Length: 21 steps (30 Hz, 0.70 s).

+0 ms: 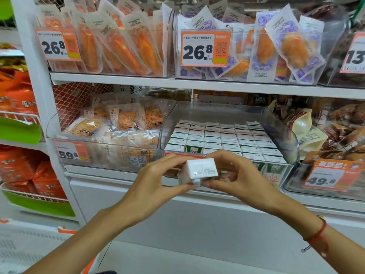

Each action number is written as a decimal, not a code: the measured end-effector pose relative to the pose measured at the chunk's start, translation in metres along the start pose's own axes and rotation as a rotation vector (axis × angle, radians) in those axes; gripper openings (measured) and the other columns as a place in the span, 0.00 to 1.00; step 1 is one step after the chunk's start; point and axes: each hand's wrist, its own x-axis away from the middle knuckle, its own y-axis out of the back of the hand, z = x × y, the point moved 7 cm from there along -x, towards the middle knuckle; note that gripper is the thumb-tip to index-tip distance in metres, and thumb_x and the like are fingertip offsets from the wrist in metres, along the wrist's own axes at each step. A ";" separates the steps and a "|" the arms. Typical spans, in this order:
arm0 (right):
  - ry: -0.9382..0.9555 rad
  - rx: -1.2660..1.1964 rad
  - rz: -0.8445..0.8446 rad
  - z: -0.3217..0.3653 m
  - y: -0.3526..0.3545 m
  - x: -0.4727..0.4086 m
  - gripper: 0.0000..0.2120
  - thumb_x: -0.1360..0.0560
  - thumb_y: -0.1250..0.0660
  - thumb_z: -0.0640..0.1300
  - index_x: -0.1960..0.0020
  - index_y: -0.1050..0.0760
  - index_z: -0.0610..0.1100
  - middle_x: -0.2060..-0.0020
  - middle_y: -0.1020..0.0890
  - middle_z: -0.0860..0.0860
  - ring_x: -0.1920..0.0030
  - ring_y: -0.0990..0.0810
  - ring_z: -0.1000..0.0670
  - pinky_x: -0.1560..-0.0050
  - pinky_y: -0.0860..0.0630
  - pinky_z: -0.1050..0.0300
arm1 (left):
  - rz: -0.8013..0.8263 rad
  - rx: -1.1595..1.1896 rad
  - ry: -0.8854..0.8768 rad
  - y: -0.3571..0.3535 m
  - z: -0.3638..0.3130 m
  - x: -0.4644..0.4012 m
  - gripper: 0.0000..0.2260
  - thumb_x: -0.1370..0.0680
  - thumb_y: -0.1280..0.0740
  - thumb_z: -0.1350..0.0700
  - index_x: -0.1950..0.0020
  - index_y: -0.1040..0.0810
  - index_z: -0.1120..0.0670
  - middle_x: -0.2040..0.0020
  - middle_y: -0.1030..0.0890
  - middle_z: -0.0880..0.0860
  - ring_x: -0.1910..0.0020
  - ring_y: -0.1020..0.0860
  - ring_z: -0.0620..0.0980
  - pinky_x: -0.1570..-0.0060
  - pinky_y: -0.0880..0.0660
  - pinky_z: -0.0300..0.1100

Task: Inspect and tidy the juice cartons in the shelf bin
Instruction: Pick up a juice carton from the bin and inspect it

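— What are the hands doing?
— Both arms are reaching forward; the left hand and right hand are pinching a small carton between fingertips.
— The right wrist?
— It's wearing a red cord, possibly beaded.

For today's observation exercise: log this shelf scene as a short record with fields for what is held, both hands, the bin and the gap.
held item: juice carton, white end facing the camera
left hand: grip on the carton's left side
right hand: grip on its right side
clear bin: cartons in tidy rows
gap: front row, near left
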 end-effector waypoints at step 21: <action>-0.089 -0.056 -0.045 -0.008 -0.005 0.007 0.25 0.27 0.39 0.59 0.31 0.37 0.65 0.54 0.17 0.59 0.51 0.17 0.58 0.50 0.21 0.63 | -0.040 0.557 0.350 -0.015 0.020 0.003 0.17 0.26 0.34 0.46 0.37 0.28 0.36 0.46 0.16 0.45 0.47 0.17 0.44 0.56 0.20 0.37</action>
